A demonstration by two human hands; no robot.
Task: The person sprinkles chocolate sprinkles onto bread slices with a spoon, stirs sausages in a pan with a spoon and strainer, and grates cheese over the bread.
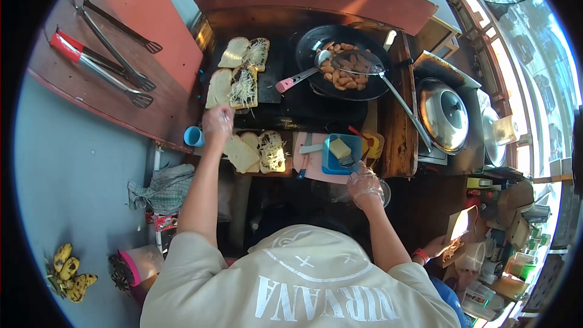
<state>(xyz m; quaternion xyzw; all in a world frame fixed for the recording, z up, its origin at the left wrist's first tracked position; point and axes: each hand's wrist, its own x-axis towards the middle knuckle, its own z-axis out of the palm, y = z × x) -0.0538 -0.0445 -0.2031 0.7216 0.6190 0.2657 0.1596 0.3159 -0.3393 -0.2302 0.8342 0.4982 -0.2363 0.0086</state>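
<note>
A person at a street-food counter [176, 109] leans over slices of bread [241, 153] laid out on a board, some already heaped with grated cheese [271, 150].

The hot plate [276, 88] just beyond carries more bread, and a black wok [316, 36] of sausages [346, 70] sits beside it. A bare forearm stretched that way could be scorched or spattered. The pink-handled ladle [297, 78] juts out of the wok toward the person, and a brushing sleeve might tip it. Loose cheese dropped wide of the bread could burn on the plate. The blue cup [194, 136] stands at the counter's edge close to the reaching arm, where an elbow might knock it off.

The left hand [217, 123] hovers just above the near slices. Its grip is bunched, fingers drawn together and pointing down, though what it pinches cannot be made out. The right hand [364, 183], in a clear plastic glove, hangs just below the blue tub [331, 161], which holds a pale yellow block. Its fingers look loosely curled, but whether its grip closes on anything cannot be told. The tub rests on a pink cutting board [316, 173] with a knife [303, 161] alongside. A second person's hand [438, 246] shows at lower right.
</note>
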